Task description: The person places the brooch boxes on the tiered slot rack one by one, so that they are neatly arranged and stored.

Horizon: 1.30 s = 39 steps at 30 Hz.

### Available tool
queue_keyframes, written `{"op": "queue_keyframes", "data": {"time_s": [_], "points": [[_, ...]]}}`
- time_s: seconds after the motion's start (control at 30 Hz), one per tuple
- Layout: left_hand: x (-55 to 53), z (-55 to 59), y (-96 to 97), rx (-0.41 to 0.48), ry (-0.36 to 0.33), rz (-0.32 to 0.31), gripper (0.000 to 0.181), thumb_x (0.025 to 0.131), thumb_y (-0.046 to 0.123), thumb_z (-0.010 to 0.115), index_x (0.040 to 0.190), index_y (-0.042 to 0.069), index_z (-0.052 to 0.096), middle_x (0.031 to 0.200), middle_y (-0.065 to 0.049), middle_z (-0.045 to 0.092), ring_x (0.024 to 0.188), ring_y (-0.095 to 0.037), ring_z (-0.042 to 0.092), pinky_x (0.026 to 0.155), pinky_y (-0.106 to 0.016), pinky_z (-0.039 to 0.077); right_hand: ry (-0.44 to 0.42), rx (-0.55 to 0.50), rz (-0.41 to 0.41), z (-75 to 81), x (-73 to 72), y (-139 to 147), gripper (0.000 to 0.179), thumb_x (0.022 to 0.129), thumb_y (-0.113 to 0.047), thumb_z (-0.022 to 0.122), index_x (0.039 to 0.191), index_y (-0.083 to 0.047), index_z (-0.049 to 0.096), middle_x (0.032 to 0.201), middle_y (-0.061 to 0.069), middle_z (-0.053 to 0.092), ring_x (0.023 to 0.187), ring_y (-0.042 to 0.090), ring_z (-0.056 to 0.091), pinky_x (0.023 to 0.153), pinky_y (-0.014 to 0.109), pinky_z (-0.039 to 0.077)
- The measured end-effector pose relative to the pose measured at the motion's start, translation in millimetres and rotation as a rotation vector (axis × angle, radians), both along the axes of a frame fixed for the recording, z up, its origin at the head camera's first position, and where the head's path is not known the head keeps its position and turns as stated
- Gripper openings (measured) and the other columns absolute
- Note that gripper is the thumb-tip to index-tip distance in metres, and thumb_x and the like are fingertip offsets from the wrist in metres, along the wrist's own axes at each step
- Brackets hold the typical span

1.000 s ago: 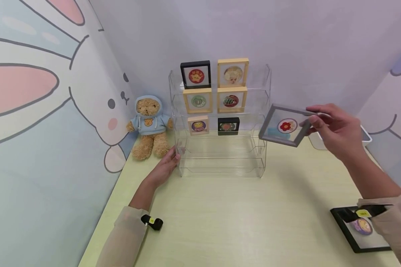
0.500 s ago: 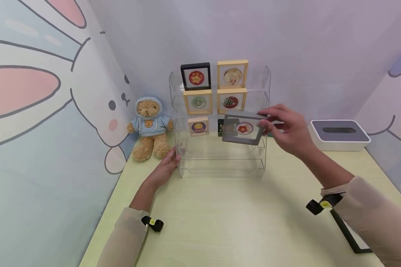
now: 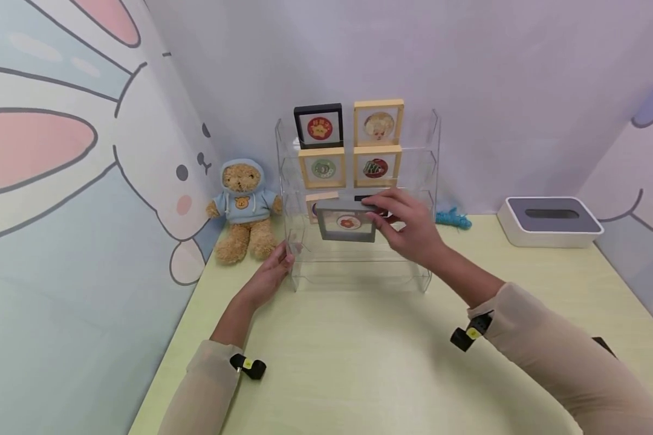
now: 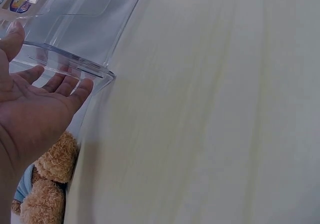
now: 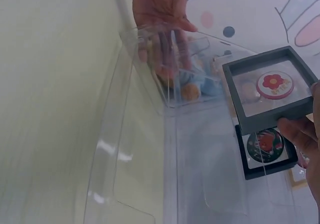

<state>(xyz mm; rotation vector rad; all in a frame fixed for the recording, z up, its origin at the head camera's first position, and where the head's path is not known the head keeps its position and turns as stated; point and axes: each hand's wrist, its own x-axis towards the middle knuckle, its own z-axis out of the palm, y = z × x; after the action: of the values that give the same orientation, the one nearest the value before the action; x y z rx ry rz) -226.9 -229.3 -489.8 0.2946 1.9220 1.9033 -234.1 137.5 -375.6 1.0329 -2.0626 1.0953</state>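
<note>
My right hand (image 3: 410, 226) pinches a grey picture frame (image 3: 348, 223) by its right edge, thumb in front. A round badge with a red flower shows inside the frame. The frame is in front of a clear acrylic tiered rack (image 3: 359, 284), overlapping the small framed badges on its third tier. In the right wrist view, a black-framed badge (image 5: 266, 146) sits behind it. My left hand (image 3: 269, 278) rests its extended fingers on the rack's left side, near the bottom. Seen from the left wrist, those fingers (image 4: 75, 96) lie along the clear side panel.
Higher tiers hold a black frame (image 3: 318, 127) and several yellow frames (image 3: 378, 122). A teddy bear (image 3: 243, 205) sits left of the rack. A blue object (image 3: 454, 219) and a white tissue box (image 3: 552, 222) are to the right. A dark frame corner (image 3: 604, 346) shows past my right sleeve.
My right hand has carried the grey frame leftward from the rack's right side to in front of the third tier, uncovering the tissue box and blue object. The left hand stays put.
</note>
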Motion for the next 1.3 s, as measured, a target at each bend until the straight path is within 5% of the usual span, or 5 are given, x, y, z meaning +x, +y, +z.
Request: {"op": "queue_keyframes", "data": {"time_s": [0.33,0.8,1.3], "points": [[0.1,-2.2,-0.4,-0.005,-0.014,0.008,0.081,0.121,0.040,0.044,0.179,0.018,-0.008,0.187,-0.010,-0.012,0.175,-0.032,-0.006,0.142,-0.052,0.002,-0.025,0.098,-0.033,-24.3,-0.6,-28.1,0.030,0.102,-0.002,0.078,0.132,-0.006,0.077,0.120,0.012,0.070,0.097,0.023,0.076,0.074,0.032,0.069],[-0.6,-3.4,-1.1,0.023,0.023,-0.007,0.078,0.120,0.041,0.047,0.180,0.024,0.001,0.188,-0.012,0.009,0.175,-0.032,-0.002,0.142,-0.054,0.002,-0.013,0.201,-0.079,-36.2,-3.7,-44.9,0.027,0.107,-0.005,0.073,0.134,-0.004,0.074,0.124,0.017,0.070,0.092,0.027,0.072,0.071,0.037,0.063],[-1.2,-4.7,-0.4,0.029,0.019,0.001,0.076,0.120,0.040,0.046,0.180,0.024,0.002,0.188,-0.011,0.005,0.175,-0.032,-0.005,0.142,-0.054,0.001,-0.048,0.222,-0.051,-36.2,1.9,-31.4,0.043,0.103,-0.007,0.080,0.143,-0.003,0.068,0.134,0.018,0.066,0.109,0.034,0.077,0.089,0.039,0.069]]}}
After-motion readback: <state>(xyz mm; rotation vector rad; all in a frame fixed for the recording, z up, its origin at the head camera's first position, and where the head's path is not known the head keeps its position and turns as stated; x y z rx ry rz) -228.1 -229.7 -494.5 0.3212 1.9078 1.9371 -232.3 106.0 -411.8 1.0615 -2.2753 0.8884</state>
